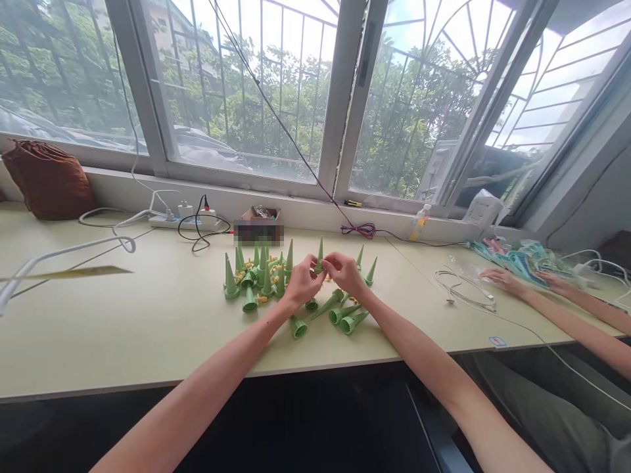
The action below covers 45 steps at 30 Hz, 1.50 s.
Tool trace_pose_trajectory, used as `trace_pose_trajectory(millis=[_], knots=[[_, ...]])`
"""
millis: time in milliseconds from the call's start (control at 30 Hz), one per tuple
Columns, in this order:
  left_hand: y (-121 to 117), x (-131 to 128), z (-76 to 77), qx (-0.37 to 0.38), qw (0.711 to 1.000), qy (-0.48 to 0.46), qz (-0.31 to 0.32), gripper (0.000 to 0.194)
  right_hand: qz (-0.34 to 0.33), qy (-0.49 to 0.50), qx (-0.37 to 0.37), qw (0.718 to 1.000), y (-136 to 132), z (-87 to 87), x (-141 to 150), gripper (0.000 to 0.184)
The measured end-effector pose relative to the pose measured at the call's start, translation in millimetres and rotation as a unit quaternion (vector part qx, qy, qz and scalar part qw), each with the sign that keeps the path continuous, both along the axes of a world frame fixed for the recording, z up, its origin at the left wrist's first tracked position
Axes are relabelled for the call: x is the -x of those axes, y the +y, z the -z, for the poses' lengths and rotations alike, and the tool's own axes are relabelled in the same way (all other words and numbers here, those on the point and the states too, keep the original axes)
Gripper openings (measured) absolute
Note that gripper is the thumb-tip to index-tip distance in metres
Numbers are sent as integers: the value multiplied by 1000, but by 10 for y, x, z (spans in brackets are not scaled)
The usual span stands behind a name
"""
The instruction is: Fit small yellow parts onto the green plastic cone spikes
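Both of my hands meet over the table, fingers closed around one green plastic watering spike [321,251] held with its point up. My left hand [304,281] grips it from the left, and my right hand [344,270] pinches it from the right. The fingers cover its lower part. To the left stand several more green spikes [267,279], with small yellow valve pieces [262,299] among them. Nearer the front edge, several spikes lie on their sides, such as one spike [298,326] showing its open threaded end.
On the pale table [162,328] sit a power strip [185,222] with cables, a small open box [259,226] and a bottle [420,222] by the window. At right, another person's hands [505,279] rest near blue-green bags [527,259] and a coiled white cable [461,289].
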<state>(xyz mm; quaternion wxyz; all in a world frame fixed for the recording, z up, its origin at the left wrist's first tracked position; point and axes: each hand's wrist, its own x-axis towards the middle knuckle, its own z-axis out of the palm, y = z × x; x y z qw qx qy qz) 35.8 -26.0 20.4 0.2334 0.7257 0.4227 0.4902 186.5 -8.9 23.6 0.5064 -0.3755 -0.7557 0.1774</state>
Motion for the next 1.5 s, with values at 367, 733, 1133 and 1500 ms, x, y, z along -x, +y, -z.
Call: trace_pose_trajectory(millis=[367,733,1133,1500], knots=[[-2,8,2,-13,1000,7,-7,25,-27,0,12,1000,-1,7,-6,29],[-14,-1,-3,-7,1000,3,10,23,12,-31,18,999,22,3,-26,43],[0,-2,5,-9,1000,5,-2,24,-20,-32,16,999,5,13,-25,36],[1,4,2,-14,1000,10,-1,24,1,-50,16,999,57,44,-33,44]])
